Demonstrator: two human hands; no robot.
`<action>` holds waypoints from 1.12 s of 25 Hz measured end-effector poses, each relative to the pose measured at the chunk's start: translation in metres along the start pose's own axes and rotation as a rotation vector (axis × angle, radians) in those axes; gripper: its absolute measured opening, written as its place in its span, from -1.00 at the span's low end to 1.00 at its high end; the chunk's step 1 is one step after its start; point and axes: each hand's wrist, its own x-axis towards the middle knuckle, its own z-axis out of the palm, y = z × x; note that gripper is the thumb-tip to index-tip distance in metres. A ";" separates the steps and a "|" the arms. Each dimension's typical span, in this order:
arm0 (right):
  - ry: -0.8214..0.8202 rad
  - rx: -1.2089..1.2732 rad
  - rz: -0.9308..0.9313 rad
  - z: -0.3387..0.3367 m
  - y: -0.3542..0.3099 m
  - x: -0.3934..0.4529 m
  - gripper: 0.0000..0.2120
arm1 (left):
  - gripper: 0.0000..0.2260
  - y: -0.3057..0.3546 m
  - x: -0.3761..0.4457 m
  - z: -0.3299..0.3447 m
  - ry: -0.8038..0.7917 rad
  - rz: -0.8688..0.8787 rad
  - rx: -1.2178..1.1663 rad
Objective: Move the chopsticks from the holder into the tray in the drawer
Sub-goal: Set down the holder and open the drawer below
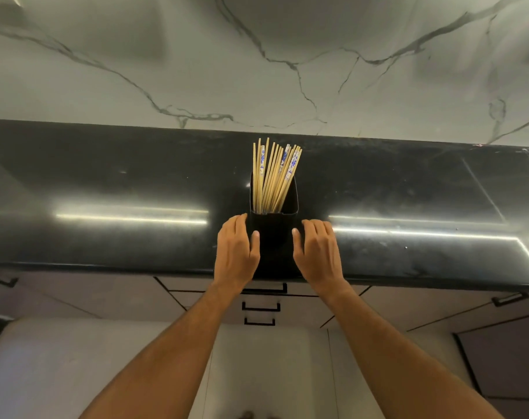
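A polished black countertop (106, 182) runs across the view under a white marble backsplash (196, 55) with grey veining; strip lights show as bright reflections on the stone.

The left hand (236, 252) lies flat against the left wall of a black rectangular holder (273, 237), fingers together and extended, thumb laid on the front face. The palm presses the side; the fingers are not curled around anything.

The holder stands upright on the countertop, close to its front edge, midway between the two hands. Its open top faces the camera, and inside it a bundle of chopsticks (272, 176) stands on end. They are pale bamboo; several carry a blue-and-white floral pattern near their upper ends. Most lean slightly to the right, fanning out above the rim, and the patterned ends reach toward the backsplash. Nothing else is visible in the holder.

The right hand (316, 252) mirrors the left on the holder's right wall: fingers straight, thumb on the front face, palm against the side. Together the two hands clasp the holder between them.

Below the counter edge, between the forearms, are three closed drawers, their black handles (260, 306) stacked one beneath another. More cabinet fronts with black handles stretch to the right (511, 299). No tray is in view.
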 end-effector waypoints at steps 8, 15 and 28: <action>-0.252 -0.070 -0.240 0.032 0.022 -0.101 -0.83 | -0.76 -0.036 -0.104 0.021 -0.184 0.238 0.177; -0.719 -0.139 -0.143 0.084 0.031 -0.129 -0.75 | -0.64 -0.066 -0.116 0.061 -0.605 -0.070 0.373; -0.792 -0.494 0.037 0.157 0.011 -0.121 -0.31 | -0.31 -0.122 -0.120 0.134 -0.591 0.192 0.600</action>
